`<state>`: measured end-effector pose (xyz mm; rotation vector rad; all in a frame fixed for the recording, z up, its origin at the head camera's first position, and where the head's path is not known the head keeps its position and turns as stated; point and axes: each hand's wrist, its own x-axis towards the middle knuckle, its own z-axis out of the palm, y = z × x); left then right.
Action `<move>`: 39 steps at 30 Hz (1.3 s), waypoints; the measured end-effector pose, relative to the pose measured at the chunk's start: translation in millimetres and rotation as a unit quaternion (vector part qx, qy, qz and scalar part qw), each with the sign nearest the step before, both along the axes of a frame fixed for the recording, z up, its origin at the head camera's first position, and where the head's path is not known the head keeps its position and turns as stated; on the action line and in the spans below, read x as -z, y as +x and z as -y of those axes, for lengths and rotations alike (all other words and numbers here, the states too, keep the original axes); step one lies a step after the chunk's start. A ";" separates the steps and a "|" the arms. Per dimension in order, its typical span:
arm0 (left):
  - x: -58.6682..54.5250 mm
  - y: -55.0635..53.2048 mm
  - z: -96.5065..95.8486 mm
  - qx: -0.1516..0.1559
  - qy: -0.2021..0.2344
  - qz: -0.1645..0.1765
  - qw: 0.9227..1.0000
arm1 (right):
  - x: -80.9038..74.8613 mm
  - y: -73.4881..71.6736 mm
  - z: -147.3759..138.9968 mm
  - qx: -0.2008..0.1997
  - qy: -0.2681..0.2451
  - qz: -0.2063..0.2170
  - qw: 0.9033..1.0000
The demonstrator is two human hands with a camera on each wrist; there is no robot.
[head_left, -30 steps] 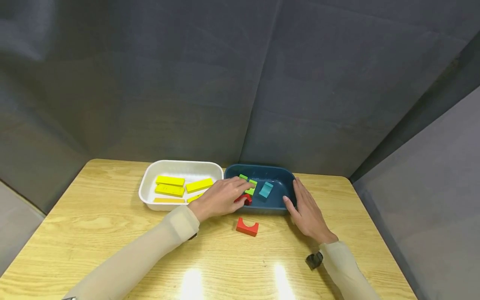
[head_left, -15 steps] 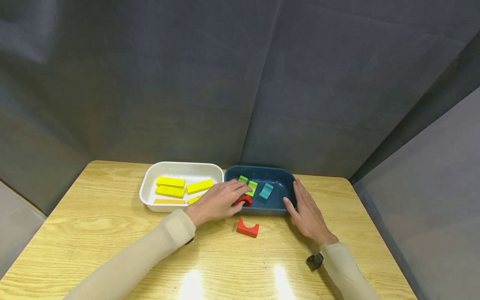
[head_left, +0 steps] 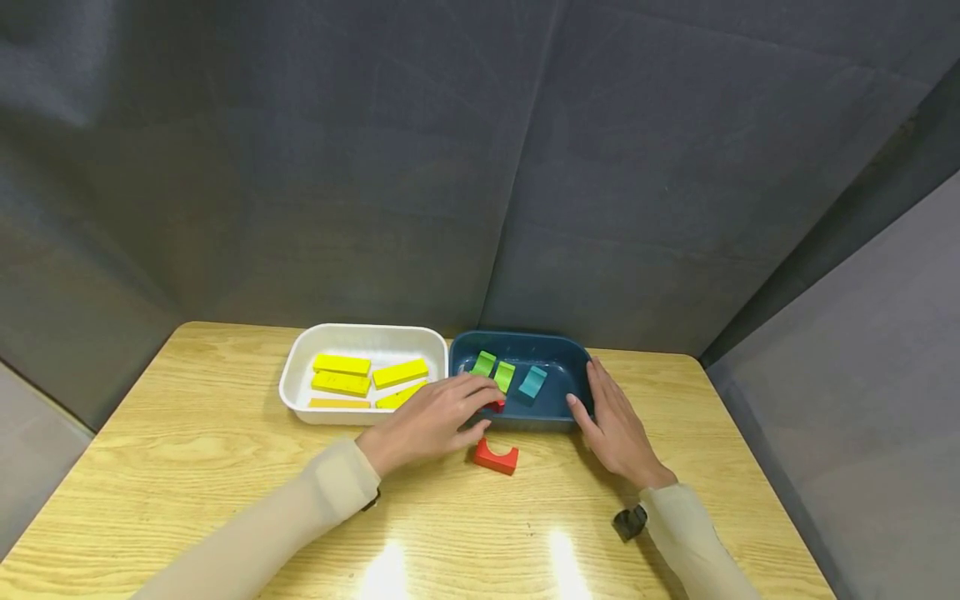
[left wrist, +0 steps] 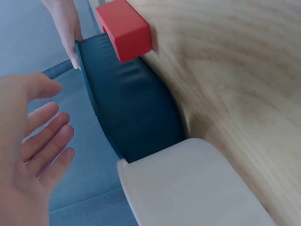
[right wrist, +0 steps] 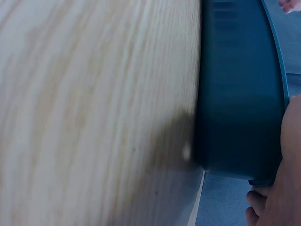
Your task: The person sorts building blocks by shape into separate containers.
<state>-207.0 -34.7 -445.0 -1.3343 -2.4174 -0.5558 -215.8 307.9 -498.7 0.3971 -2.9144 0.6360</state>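
Note:
My left hand (head_left: 438, 412), empty, hovers over the near left part of the dark blue tray (head_left: 555, 423). In the left wrist view its fingers (left wrist: 49, 146) are spread apart from the thumb. A red arch block (head_left: 497, 407) inside the tray shows partly beneath this hand. Beyond it in the tray lie two green curved blocks (head_left: 504, 377) and a teal curved block (head_left: 532, 382). My right hand (head_left: 618, 433) rests against the tray's right end, fingers straight along the wall and thumb at the rim. A second red arch block (head_left: 495, 457) lies on the table in front.
Left of the blue tray, and up against it, stands a white tray (head_left: 296, 358) with several yellow blocks (head_left: 341, 364) and an orange strip (head_left: 339, 403). Behind the wooden table (head_left: 450, 533) hangs a dark grey curtain (head_left: 375, 167).
My left hand has released the red arch block inside the blue tray and drawn back toward me, uncovering more of the green blocks. The right hand has stayed in place.

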 end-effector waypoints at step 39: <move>32.5 40.8 -3.4 -0.005 -0.076 0.019 0.997 | -0.1 1.2 1.2 -0.002 -0.004 0.003 1.000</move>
